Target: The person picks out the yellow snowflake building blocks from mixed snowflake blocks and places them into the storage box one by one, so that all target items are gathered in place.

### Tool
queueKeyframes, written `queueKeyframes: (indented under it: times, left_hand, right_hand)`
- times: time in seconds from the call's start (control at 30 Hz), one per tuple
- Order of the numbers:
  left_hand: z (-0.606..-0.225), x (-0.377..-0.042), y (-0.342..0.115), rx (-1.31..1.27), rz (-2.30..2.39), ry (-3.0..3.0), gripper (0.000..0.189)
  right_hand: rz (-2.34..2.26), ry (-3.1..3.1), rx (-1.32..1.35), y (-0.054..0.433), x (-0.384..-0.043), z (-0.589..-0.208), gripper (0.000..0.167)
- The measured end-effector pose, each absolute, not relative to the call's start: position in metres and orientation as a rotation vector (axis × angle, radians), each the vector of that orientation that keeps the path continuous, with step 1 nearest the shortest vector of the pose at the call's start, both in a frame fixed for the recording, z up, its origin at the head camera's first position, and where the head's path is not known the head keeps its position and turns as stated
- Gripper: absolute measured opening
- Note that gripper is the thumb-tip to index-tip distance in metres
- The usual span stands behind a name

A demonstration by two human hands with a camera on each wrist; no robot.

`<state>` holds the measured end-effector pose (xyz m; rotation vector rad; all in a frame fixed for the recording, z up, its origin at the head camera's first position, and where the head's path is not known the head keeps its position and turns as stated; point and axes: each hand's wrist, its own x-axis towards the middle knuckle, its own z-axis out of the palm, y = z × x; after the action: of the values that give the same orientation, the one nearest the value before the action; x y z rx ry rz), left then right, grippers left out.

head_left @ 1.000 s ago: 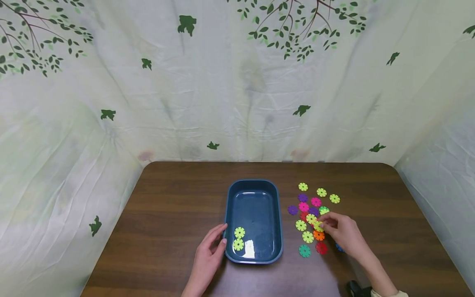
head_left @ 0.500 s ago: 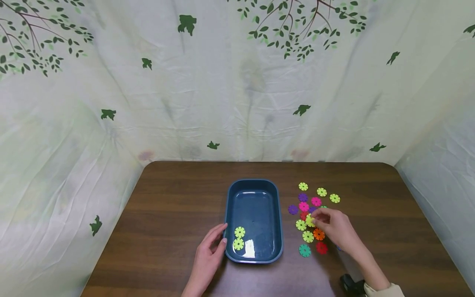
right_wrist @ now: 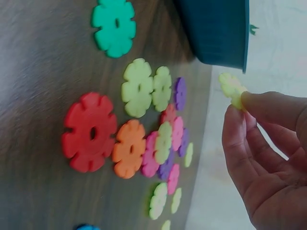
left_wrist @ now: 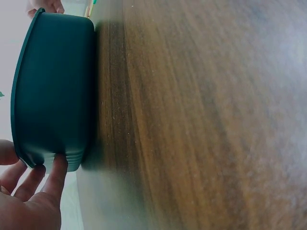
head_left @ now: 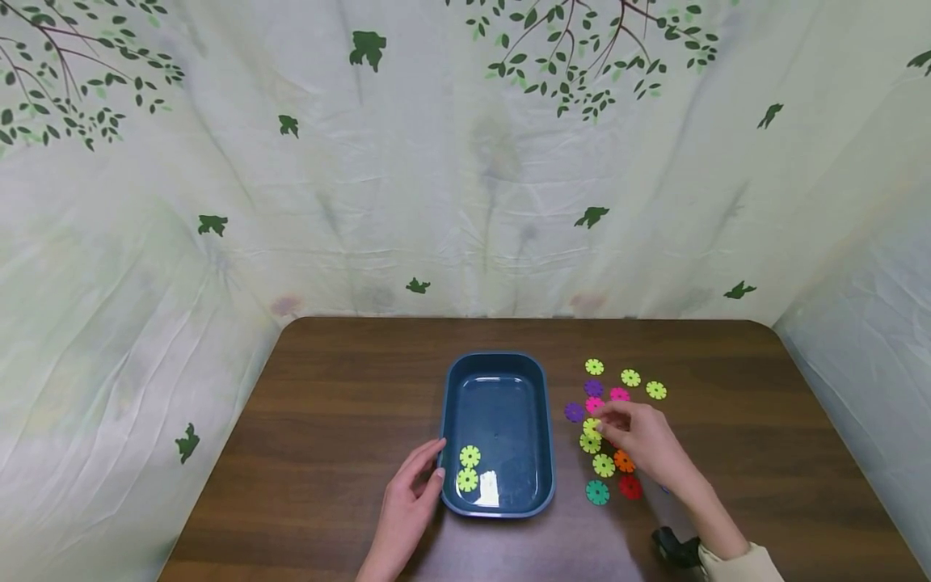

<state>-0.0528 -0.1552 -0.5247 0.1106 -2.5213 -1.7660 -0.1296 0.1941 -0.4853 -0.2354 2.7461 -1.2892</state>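
Observation:
My right hand (head_left: 650, 443) pinches a yellow-green flower-shaped plastic disc (right_wrist: 229, 85) between thumb and fingertips, raised over the loose pieces in the right wrist view. Below it lie more such discs: a red one (right_wrist: 89, 132), an orange one (right_wrist: 128, 149), a teal one (head_left: 597, 492), plus several yellow-green, pink and purple ones, some overlapping. My left hand (head_left: 407, 505) holds the near left side of a deep blue tray (head_left: 502, 428). In the left wrist view its fingers (left_wrist: 56, 178) lie against the outer wall and the thumb is at the rim. Two yellow-green discs (head_left: 469, 467) lie inside the tray.
The brown wooden table (head_left: 349, 404) carries the tray in its middle and the loose discs to the tray's right. A blue disc (right_wrist: 88, 227) shows partly at the lower edge of the right wrist view. Behind the table hangs a pale curtain (head_left: 465, 202) with leaf prints.
My right hand has moved left toward the tray with the yellow-green disc lifted off the pile. The left hand and the tray have stayed in place.

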Motion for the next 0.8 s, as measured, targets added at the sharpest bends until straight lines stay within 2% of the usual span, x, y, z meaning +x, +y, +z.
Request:
queueKeyframes:
  times: [0.8]
  left_hand:
    - [-0.526,-0.053,-0.156,0.071,-1.790,-2.497,0.039]
  right_hand:
    - [-1.261,2.686,-0.328,0.159,-0.146,-0.459,0.013]
